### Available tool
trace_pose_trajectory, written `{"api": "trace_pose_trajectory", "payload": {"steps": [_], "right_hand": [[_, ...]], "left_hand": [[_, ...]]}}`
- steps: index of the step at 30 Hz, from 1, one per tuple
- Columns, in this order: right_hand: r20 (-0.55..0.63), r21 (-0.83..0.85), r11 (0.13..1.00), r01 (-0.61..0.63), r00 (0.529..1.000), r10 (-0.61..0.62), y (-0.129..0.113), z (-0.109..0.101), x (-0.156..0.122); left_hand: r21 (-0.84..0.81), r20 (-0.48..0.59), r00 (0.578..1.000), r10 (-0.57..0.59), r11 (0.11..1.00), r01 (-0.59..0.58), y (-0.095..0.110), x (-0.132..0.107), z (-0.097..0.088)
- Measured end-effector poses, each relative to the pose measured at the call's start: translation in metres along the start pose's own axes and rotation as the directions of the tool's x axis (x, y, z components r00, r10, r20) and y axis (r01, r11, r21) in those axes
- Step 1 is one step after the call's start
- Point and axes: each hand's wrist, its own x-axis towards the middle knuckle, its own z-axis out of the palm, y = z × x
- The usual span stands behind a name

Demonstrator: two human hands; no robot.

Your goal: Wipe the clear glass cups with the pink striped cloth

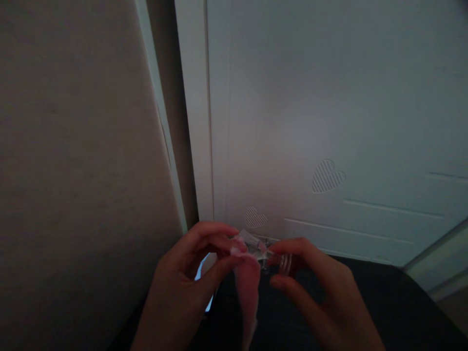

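In the head view my left hand (193, 273) is closed, its thumb and fingertips pinching a pink cloth (248, 287). The cloth hangs down in a narrow strip and its upper edge lies against a small clear, glass-like object (262, 248). My right hand (318, 287) holds the rounded, ringed right end of that object between thumb and fingers. The dim light and the fingers hide much of its shape, so its kind cannot be made out.
A dark surface (285, 312) lies beneath my hands. Behind my left hand shows part of a lit screen (209, 263). A white panel (310, 97) with embossed hearts rises ahead, and a beige wall (80, 146) stands on the left.
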Motion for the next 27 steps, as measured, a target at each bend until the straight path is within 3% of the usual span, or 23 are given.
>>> {"api": "trace_pose_trajectory", "payload": {"steps": [10, 17, 20, 23, 27], "right_hand": [[-0.011, -0.018, 1.000, 0.015, 1.000, -0.015, 0.005, -0.001, 0.001], [0.067, -0.080, 0.986, -0.147, 0.986, 0.153, 0.007, 0.005, 0.001], [0.166, -0.088, 0.978, -0.186, 0.966, 0.199, 0.007, 0.004, 0.002], [0.232, -0.047, 0.982, -0.183, 0.954, 0.189, 0.006, 0.002, 0.002], [0.211, 0.000, 0.993, -0.120, 0.971, 0.117, 0.005, 0.001, 0.001]], "left_hand": [[0.047, -0.046, 0.996, 0.076, 0.996, -0.074, 0.000, -0.002, 0.005], [0.216, -0.053, 0.987, 0.152, 0.967, -0.137, -0.008, -0.005, 0.000], [0.249, -0.044, 0.982, 0.181, 0.954, -0.165, -0.009, -0.005, -0.001], [0.274, -0.061, 0.977, 0.206, 0.944, -0.182, -0.009, -0.006, -0.002], [0.236, -0.063, 0.977, 0.206, 0.954, -0.186, -0.008, -0.007, -0.002]]}}
